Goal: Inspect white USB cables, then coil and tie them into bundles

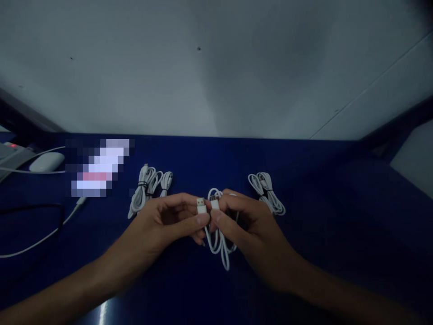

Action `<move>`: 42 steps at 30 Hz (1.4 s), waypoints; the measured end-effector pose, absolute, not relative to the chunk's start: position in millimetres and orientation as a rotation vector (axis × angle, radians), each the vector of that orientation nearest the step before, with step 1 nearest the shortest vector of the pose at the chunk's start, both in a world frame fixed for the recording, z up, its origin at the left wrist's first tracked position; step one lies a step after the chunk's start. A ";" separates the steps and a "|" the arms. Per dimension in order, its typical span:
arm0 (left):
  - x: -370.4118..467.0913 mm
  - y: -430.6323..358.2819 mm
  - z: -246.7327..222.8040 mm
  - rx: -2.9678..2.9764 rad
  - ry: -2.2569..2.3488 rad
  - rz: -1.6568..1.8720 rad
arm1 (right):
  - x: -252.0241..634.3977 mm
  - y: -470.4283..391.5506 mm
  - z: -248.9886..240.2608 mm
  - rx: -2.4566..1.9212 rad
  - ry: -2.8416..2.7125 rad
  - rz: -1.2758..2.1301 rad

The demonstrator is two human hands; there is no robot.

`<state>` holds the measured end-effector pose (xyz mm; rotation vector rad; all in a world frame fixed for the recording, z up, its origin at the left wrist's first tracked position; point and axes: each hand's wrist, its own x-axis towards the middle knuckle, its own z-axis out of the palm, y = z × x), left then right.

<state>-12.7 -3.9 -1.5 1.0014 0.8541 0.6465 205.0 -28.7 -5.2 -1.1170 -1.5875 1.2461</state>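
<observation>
Left-hand grip: the left hand (162, 221) pinches a USB-A plug (201, 208) between thumb and fingers, metal end pointing to the counter's far edge.
Right-hand grip: the right hand (259, 225) pinches a second plug (215, 204) just beside the first.
White cable: its loops (226, 268) hang below both plugs, over the middle of the counter (324, 216).
Tied cable bundles: two, a larger (138, 195) and a smaller (166, 182), lie beyond the left hand; another (269, 194) lies beyond the right.
Counter, left side: phone-shaped lit object (101, 167), white rounded case (47, 161), power strip (15, 154).
Step in hand: judged to be bringing the two plugs side by side.
Next move: would call for a firm pinch on both plugs, with the loose loops kept in check.
Obscured: the second plug's type is hard to make out; fingers hide part of the loops; the lit object is pixelated; the power strip is cut off at left; counter contact under the loops cannot be told.
</observation>
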 end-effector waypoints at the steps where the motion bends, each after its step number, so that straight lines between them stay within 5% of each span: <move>1: -13.1 -3.9 -2.9 1.000 0.845 0.646 | 204.9 -28.6 -5.1 -1.119 -1.585 1.249; 42: -13.8 -7.6 0.8 0.749 0.906 0.798 | 203.7 -30.2 -0.8 -0.936 -1.127 1.614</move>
